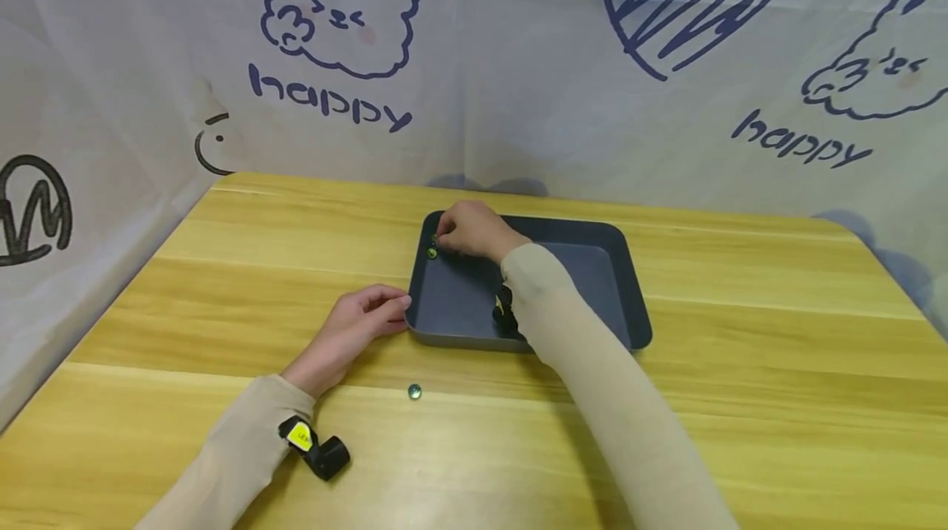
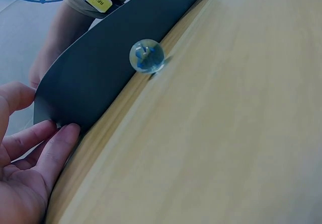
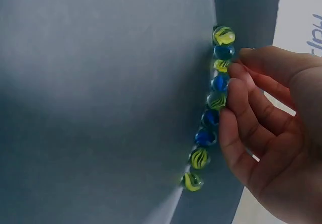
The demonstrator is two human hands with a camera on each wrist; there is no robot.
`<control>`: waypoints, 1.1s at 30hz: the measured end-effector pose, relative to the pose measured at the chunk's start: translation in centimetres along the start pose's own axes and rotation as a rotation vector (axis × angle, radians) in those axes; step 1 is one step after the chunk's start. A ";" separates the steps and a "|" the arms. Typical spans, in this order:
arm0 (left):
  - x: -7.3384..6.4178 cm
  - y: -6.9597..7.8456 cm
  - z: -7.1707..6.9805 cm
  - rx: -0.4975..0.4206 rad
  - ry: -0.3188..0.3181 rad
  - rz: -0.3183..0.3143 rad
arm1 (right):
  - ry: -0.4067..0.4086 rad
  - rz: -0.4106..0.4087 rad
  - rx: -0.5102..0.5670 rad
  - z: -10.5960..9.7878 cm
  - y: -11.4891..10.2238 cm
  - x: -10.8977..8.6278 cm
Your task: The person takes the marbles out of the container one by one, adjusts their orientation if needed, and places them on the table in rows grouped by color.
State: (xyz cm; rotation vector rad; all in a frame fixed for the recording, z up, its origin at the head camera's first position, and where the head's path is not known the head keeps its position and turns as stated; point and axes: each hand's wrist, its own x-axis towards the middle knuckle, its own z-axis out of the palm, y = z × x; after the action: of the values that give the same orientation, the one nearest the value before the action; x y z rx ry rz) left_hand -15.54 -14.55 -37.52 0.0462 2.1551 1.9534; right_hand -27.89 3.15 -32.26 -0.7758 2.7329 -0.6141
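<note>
My left hand (image 1: pixel 363 320) grips the near left corner of a dark grey tray (image 1: pixel 459 343), its thumb by the rim and fingertips against the outer wall. Inside the tray, the curled fingers of my right hand (image 1: pixel 477 230) are at the far left. A row of several yellow-green and blue glass marbles (image 3: pixel 200 158) lies along one wall in the right wrist view. Thumb and forefinger pinch a yellow-green marble (image 3: pixel 221 65) in the middle of that row, partly covering it. One clear marble with a blue core (image 2: pixel 147 56) sits on the table outside the tray.
The wooden table (image 1: pixel 778 332) meets white cloth (image 1: pixel 511 102) printed with dark blue drawings at the back and left. That loose marble (image 1: pixel 415 391) lies between the tray's near side and the table's front. Each sleeve carries a black wrist camera (image 1: pixel 326 457).
</note>
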 end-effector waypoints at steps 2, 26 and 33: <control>0.0 0.1 0.0 0.003 0.000 0.000 | 0.008 -0.001 -0.019 0.0 -0.1 0.1; 0.1 0.2 0.1 -0.001 0.000 -0.009 | -0.045 0.013 -0.127 0.4 -0.8 0.5; -0.1 0.2 -0.1 -0.009 0.005 -0.016 | -0.021 -0.037 -0.099 -1.3 -0.9 -0.4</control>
State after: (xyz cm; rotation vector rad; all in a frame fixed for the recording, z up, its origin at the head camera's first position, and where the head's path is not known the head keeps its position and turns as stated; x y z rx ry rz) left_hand -15.52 -14.64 -37.31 0.0230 2.1428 1.9564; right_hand -27.61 3.05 -30.64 -0.8529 2.7532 -0.4786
